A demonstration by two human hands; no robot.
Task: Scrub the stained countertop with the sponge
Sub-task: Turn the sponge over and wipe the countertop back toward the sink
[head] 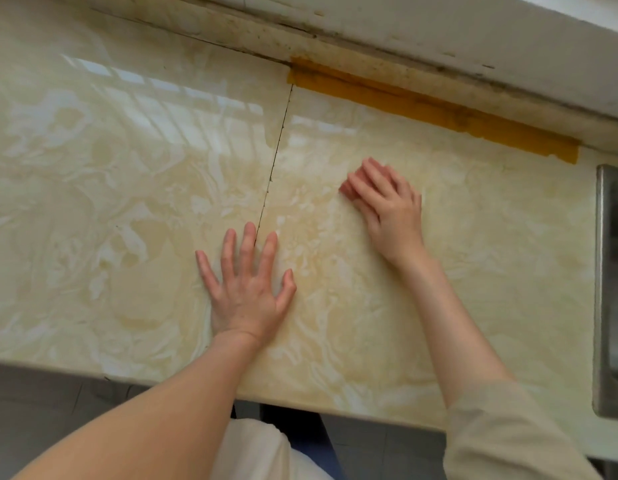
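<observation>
Head view: your right hand [390,213] fingers press flat on the pink sponge [349,188]; left hand [246,292] fingers spread, bracing the cream marbled worktop [127,202]. Keep pressure even, scrubbing the yellowish stains beside your fingertips.

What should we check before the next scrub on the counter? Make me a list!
1. Pink sponge under the right hand: ok, the fingers press it flat.
2. Left hand bracing on the glossy cream marble-patterned countertop: ok, palm down, fingers spread.
3. Yellowish stain between the hands: not ok, it is there.
4. Dark seam across the counter: cannot tell if clean.
5. Orange tape strip at the back edge: not ok, it looks grimy.
</observation>
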